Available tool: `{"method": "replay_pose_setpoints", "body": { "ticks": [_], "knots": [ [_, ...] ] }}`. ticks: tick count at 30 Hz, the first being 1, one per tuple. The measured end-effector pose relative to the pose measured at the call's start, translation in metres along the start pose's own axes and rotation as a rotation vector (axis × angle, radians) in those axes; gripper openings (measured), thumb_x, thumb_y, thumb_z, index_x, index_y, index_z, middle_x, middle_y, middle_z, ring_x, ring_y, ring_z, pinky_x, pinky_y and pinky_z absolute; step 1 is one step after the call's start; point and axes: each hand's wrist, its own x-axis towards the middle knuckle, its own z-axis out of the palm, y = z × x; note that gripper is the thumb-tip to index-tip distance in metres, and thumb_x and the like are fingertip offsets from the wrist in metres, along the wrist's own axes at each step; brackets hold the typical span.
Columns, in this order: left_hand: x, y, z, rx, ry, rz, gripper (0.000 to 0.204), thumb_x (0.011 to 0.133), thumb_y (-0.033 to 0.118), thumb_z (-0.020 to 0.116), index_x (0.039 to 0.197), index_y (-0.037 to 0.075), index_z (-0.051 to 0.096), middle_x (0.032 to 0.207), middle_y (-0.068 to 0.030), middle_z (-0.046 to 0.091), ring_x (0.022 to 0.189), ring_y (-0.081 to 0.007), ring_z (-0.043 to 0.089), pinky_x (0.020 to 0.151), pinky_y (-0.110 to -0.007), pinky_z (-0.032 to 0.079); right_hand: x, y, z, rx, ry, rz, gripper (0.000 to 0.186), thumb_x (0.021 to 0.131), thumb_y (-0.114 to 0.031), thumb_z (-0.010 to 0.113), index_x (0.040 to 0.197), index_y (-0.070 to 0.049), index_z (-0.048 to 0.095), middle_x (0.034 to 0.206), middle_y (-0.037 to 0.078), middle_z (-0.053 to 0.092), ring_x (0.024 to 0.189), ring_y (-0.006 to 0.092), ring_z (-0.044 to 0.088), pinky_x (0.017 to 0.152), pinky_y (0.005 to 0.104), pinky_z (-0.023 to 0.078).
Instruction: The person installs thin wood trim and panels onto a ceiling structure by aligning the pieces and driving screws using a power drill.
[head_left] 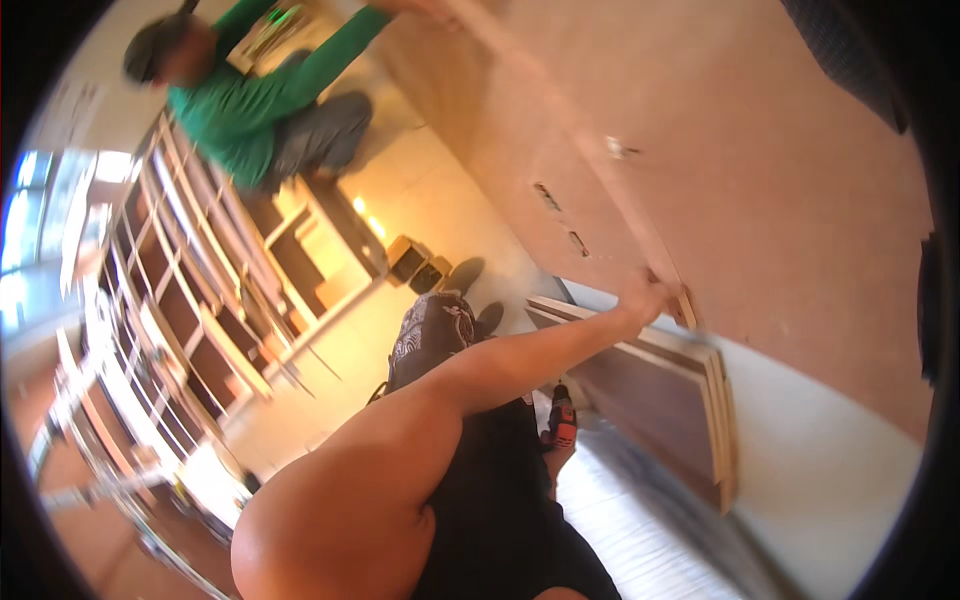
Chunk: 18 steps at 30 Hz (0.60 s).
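My left arm reaches across to a large brown board [770, 200]. Near the lower end of a long wooden strip [620, 200] lying along that board, my left hand [648, 297] is closed on it. Low beside my body, my right hand [557, 462] grips a red and black power drill [563, 420], its nose pointing up and away from me. At the strip's upper end, a co-worker in a green top [235, 115] crouches with an arm stretched toward it; that hand is blurred at the picture's edge.
Several framed wooden panels [650, 385] lean against the white wall below the board. Slatted timber frames [190, 290] stand on the left. Small boxes [415, 262] sit on the floor by my feet. Two slots [548, 197] and a small fitting [618, 148] mark the board.
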Motion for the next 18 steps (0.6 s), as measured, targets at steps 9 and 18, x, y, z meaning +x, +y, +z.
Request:
{"method": "replay_pose_setpoints", "body": {
  "ticks": [9,18],
  "knots": [
    [-0.038,-0.046,-0.173,0.262,0.026,0.114,0.042,0.088,0.027,0.077,0.117,-0.002,0.068,0.105,-0.0138,0.072,0.101,-0.0218,0.068,0.089,-0.035,0.054,0.115,0.057,-0.004,-0.359,-0.503,0.027,0.049,0.078,-0.009,0.075,0.126,-0.003,0.063,0.109,0.019,0.072,0.096,0.0304,0.071,0.082,0.0421,0.055],
    [-0.189,-0.109,-0.421,0.179,0.858,-0.010,0.037,0.089,0.024,0.076,0.114,-0.002,0.068,0.094,-0.0084,0.073,0.083,-0.0142,0.066,0.071,-0.030,0.053,0.181,0.055,0.052,-0.704,-0.668,-0.071,0.041,0.080,-0.010,0.075,0.119,-0.002,0.066,0.103,0.016,0.073,0.090,0.0260,0.071,0.078,0.0403,0.055]
  ]
}}
